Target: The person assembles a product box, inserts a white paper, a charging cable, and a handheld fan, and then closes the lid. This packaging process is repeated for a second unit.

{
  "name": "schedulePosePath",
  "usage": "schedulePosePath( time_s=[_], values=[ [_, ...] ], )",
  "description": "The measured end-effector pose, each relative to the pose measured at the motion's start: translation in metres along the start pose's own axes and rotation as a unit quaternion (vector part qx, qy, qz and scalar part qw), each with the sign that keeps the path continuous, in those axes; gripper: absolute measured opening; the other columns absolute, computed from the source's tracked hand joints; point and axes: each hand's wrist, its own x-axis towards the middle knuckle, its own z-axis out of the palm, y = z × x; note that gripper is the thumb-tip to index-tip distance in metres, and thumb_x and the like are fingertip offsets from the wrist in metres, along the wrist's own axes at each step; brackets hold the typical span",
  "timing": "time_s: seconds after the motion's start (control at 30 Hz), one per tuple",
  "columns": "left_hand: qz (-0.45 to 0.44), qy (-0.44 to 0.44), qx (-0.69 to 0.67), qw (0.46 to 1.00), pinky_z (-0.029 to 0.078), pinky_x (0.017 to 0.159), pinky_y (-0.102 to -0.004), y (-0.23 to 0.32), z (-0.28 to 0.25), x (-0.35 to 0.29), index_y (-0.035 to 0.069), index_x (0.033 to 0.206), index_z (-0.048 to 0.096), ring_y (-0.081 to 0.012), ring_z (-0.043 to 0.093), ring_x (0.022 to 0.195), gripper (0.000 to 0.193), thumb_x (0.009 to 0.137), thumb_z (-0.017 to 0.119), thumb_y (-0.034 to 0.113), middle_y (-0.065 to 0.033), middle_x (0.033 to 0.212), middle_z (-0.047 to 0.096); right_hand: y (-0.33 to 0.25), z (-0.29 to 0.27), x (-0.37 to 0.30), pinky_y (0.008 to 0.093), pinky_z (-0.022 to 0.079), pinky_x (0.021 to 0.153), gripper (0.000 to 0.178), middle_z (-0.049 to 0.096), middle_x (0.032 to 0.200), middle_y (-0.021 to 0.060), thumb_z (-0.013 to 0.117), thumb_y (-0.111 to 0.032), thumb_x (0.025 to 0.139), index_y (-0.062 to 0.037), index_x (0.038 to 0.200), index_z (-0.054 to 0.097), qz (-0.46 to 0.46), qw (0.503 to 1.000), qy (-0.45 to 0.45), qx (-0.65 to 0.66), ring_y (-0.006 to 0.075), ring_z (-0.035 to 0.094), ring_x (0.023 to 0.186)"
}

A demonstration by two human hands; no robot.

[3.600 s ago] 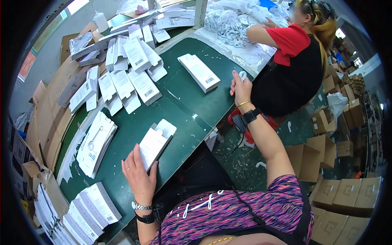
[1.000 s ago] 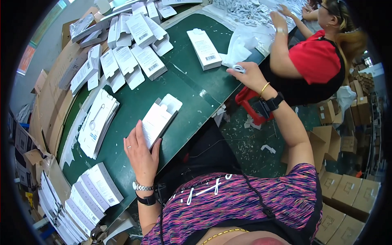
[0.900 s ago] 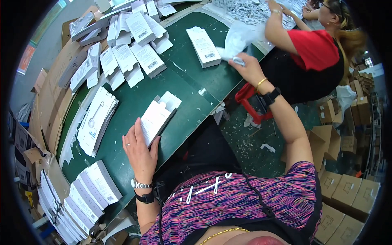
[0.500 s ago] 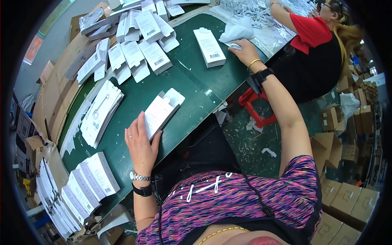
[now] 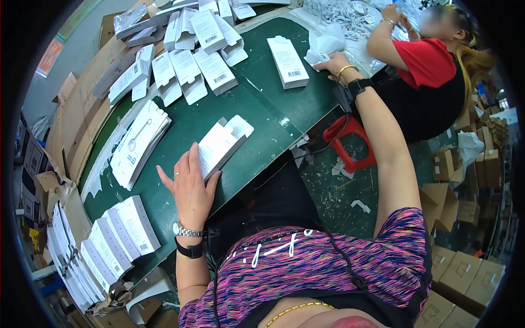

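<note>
My left hand [image 5: 192, 177] lies at the near end of a slim white carton [image 5: 220, 146], with thumb and forefinger on either side of it. The carton's far end has its flaps raised; its inside I cannot make out. Stretched to the far right, my right hand [image 5: 338, 66] is closed on a small white coiled cable [image 5: 324, 57]. Right beside those fingertips is a crumpled white plastic bag [image 5: 326, 41]. Another white carton [image 5: 287, 63] lies on the green table just left of that hand.
White cartons [image 5: 208, 33], several open-ended, are heaped at the table's far left. A stack of printed sheets [image 5: 141, 143] and a row of cartons [image 5: 117, 235] sit left of my left hand. White cables [image 5: 350, 19] cover the far right. A co-worker [image 5: 432, 76] sits there, near a red stool [image 5: 350, 142].
The coiled cable now shows more plainly in my right hand, which has turned slightly. My left little finger has spread outward, while the carton stays by that hand. The co-worker's hands have come up.
</note>
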Motion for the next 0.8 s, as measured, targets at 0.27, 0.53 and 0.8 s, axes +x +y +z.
schedulePosePath(
  time_s=[0.27,0.53,0.8],
  values=[
    [0.023,0.007,-0.066,0.998,0.013,0.125,-0.0653,-0.005,0.006,0.000,0.006,0.149,0.047,-0.0321,0.057,0.128,0.079,0.082,0.086,0.025,-0.0131,0.137,0.061,0.013,-0.002,-0.062,0.0254,0.041,0.048,0.037,0.061,0.076,-0.0032,0.080,-0.040,0.092,-0.0063,0.107,0.074,-0.108,0.989,0.101,-0.028,0.0071,0.052,0.057],
    [0.047,0.013,-0.186,0.981,0.038,0.113,-0.0499,0.002,-0.010,0.001,0.004,0.140,0.053,-0.0365,0.060,0.121,0.071,0.079,0.086,0.020,-0.0159,0.128,0.065,-0.036,0.040,-0.214,0.0253,0.047,0.074,0.035,0.064,0.096,0.0010,0.068,-0.013,0.100,-0.0009,0.133,0.064,-0.270,0.929,-0.183,0.178,0.0089,0.056,0.084],
    [0.090,-0.006,-0.192,0.977,0.041,0.108,-0.0471,0.006,-0.022,-0.002,0.004,0.138,0.055,-0.0379,0.061,0.121,0.070,0.078,0.087,0.022,-0.0163,0.127,0.066,-0.060,0.068,-0.228,0.0300,0.054,0.082,0.024,0.070,0.103,0.0057,0.082,-0.002,0.084,-0.0044,0.106,0.073,-0.410,0.887,-0.203,0.058,0.0155,0.066,0.094]
  ],
)
